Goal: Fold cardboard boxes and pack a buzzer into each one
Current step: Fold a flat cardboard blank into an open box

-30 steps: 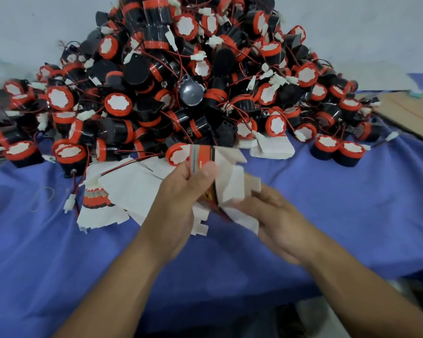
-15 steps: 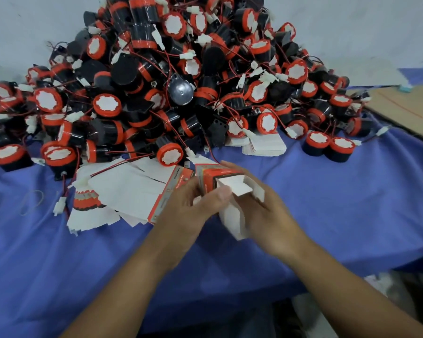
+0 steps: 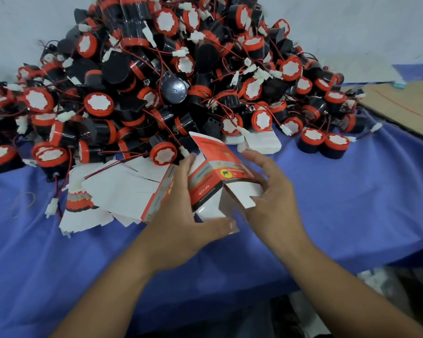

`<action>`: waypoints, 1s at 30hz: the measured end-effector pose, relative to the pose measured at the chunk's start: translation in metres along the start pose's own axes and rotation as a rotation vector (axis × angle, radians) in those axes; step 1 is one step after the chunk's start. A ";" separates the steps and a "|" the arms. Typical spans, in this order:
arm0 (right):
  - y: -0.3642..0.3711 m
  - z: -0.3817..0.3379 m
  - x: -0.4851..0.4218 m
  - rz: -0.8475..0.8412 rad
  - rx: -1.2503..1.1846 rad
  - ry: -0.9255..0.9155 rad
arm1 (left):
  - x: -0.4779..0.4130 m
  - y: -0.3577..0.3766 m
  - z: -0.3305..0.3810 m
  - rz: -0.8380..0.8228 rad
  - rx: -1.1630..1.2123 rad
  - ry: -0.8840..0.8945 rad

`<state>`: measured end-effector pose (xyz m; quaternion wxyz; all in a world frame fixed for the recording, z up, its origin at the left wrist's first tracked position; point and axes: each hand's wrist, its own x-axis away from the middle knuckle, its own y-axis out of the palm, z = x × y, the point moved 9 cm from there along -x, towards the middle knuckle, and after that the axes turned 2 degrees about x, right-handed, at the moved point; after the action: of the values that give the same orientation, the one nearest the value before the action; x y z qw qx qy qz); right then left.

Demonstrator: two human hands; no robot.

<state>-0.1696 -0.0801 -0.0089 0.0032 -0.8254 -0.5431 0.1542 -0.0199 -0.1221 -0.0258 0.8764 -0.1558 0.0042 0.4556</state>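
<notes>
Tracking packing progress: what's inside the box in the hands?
The box shows only bare cardboard through its open near end. Deeper inside is hidden by its walls and the left hand.

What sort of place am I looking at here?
Likely a small packing workshop: a big heap of identical buzzers, a stack of flat cartons beside it, and one box half folded.

The orange box (image 3: 213, 176) in the middle carried the only print that could be partly read. On its near panel a short white line looked like "GTT-1PC", too blurred to be sure. Just right of it stood a round yellow emblem (image 3: 225, 173) with a black animal figure. Other lines there, and print on the flat boxes (image 3: 160, 198) to the left, were illegible.
</notes>
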 end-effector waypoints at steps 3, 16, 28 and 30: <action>0.003 -0.006 0.006 0.002 0.118 -0.086 | -0.001 -0.003 -0.005 0.082 -0.114 0.006; 0.031 -0.022 0.020 -0.493 -0.143 -0.112 | 0.003 -0.030 0.007 0.165 -0.036 0.036; 0.032 -0.017 0.010 -0.492 -0.449 0.013 | 0.006 -0.007 0.002 0.020 -0.109 -0.069; 0.033 -0.011 0.007 -0.488 -0.486 0.043 | 0.007 -0.009 0.006 0.068 -0.010 -0.045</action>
<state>-0.1346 -0.0853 -0.0062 -0.1450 -0.6510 -0.7451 -0.0025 -0.0094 -0.1193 -0.0190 0.8596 -0.1498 -0.0125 0.4884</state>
